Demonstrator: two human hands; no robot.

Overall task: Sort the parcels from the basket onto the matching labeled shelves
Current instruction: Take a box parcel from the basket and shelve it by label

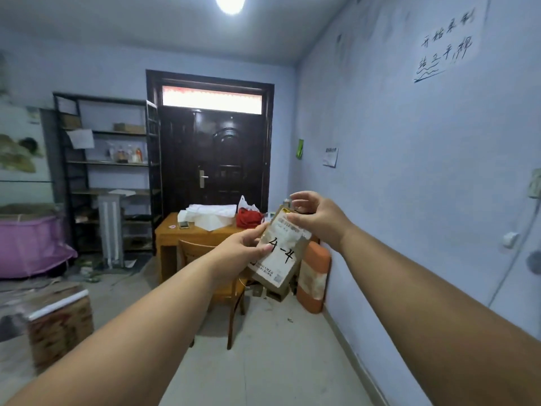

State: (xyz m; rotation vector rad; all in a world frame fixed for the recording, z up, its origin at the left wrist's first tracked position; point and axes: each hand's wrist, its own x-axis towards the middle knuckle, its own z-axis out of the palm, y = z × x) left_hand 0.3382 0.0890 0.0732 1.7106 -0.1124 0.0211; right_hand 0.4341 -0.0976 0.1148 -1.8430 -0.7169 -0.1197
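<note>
Both arms reach forward at chest height, and between them a small cardboard parcel [279,250] is held up in the air, tilted with its top leaning to the right. Its white label faces the camera and bears "4-4" in black marker (the printed lines above it are too blurred to read). The left hand [243,249] pinches the parcel's left edge, thumb on the label and fingers curled behind. The right hand [316,218] holds the upper right corner, thumb pressed on the front near a yellow strip; its other fingers arch over the top and seem to be loosely spread rather than gripping.

Behind the parcel stands a wooden desk [172,234] with a wooden chair [216,259] pushed up to its near edge. A red bag [248,218] and white paper lie on the desk top. An orange cushion [314,276] leans against the blue wall at the right. A dark metal shelf unit [111,171] stands at the far left beside a dark door [216,159], with a few boxes and bottles on its shelves.
</note>
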